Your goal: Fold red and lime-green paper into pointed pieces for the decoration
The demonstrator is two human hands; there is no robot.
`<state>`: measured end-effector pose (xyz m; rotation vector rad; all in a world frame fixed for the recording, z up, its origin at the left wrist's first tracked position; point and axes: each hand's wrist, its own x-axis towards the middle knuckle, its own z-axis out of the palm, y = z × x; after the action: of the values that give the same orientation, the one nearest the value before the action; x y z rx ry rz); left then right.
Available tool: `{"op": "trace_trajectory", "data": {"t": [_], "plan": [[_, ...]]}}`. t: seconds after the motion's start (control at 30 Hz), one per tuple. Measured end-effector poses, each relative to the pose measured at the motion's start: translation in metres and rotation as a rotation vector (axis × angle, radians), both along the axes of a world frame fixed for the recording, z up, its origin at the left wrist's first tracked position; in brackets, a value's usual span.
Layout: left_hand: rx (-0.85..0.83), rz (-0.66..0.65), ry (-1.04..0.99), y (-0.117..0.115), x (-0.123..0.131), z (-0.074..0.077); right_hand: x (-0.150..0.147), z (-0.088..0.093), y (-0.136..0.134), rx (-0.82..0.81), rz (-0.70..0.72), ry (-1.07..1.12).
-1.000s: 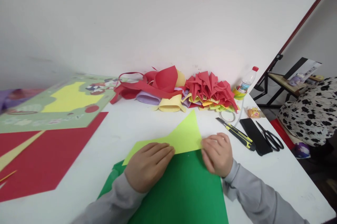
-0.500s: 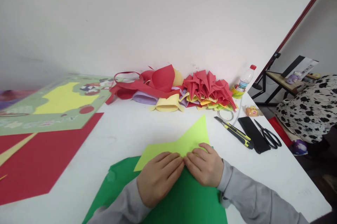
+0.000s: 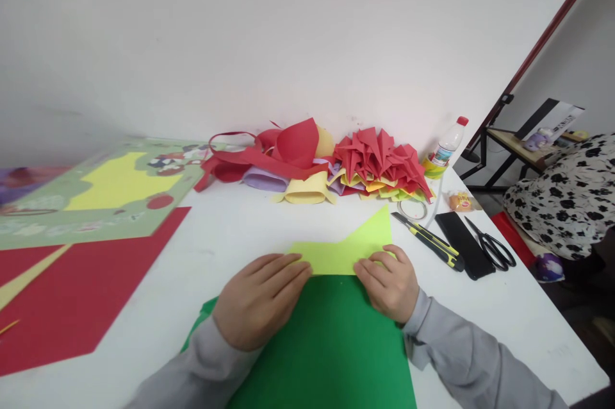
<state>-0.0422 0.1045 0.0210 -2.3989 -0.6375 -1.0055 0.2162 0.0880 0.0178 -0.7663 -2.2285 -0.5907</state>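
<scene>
The lime-green paper (image 3: 331, 258) was in the centre of the frame, a little below the middle, its pointed corner rising on the right and its straight near edge running between the two hands; the left hand (image 3: 262, 300) had a narrow grip on the left end of that edge, fingers close together, the thumb hardly showing; the right hand (image 3: 390, 284) pinched the same edge further right, thumb and forefinger narrow on the paper, the other fingers loosely curled.

Under the hands a dark green sheet (image 3: 327, 345) filled the lower centre of the frame, on the white table (image 3: 240, 220); at right of centre lay a craft knife (image 3: 430, 242), then a flat black object (image 3: 465, 245) and scissors (image 3: 492, 249); red folded paper pieces (image 3: 372, 156) were heaped above the lime-green paper; a red sheet (image 3: 120, 277) covered the lower left.
</scene>
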Motion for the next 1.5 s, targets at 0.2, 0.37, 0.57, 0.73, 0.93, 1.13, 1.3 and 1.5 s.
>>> {"op": "trace_trajectory", "data": {"t": [0.2,0.37,0.57,0.73,0.93,1.13,1.3,1.5], "plan": [[0.076,0.045,0.047,0.008,-0.015,0.016,0.002,0.004,0.001,-0.004,-0.020,0.031],[0.118,0.098,0.028,0.014,-0.027,0.021,0.006,0.003,0.003,-0.014,-0.044,0.039],[0.104,0.165,-0.101,0.013,-0.026,0.016,0.009,0.002,0.004,-0.002,-0.059,0.042],[0.060,0.055,-0.062,-0.005,-0.003,0.022,0.002,-0.001,0.000,-0.035,-0.023,0.015],[-0.047,-0.052,-0.038,-0.015,0.021,0.011,-0.007,-0.001,-0.004,-0.034,0.046,-0.020],[-0.102,-0.058,0.010,-0.011,0.026,0.002,-0.011,-0.001,-0.004,-0.037,0.062,-0.010],[-0.080,0.002,-0.027,-0.005,0.015,0.000,-0.009,-0.003,-0.003,-0.062,0.031,0.000],[-0.034,0.023,-0.010,0.002,0.003,-0.002,-0.006,0.000,-0.002,-0.056,0.010,0.006]]}}
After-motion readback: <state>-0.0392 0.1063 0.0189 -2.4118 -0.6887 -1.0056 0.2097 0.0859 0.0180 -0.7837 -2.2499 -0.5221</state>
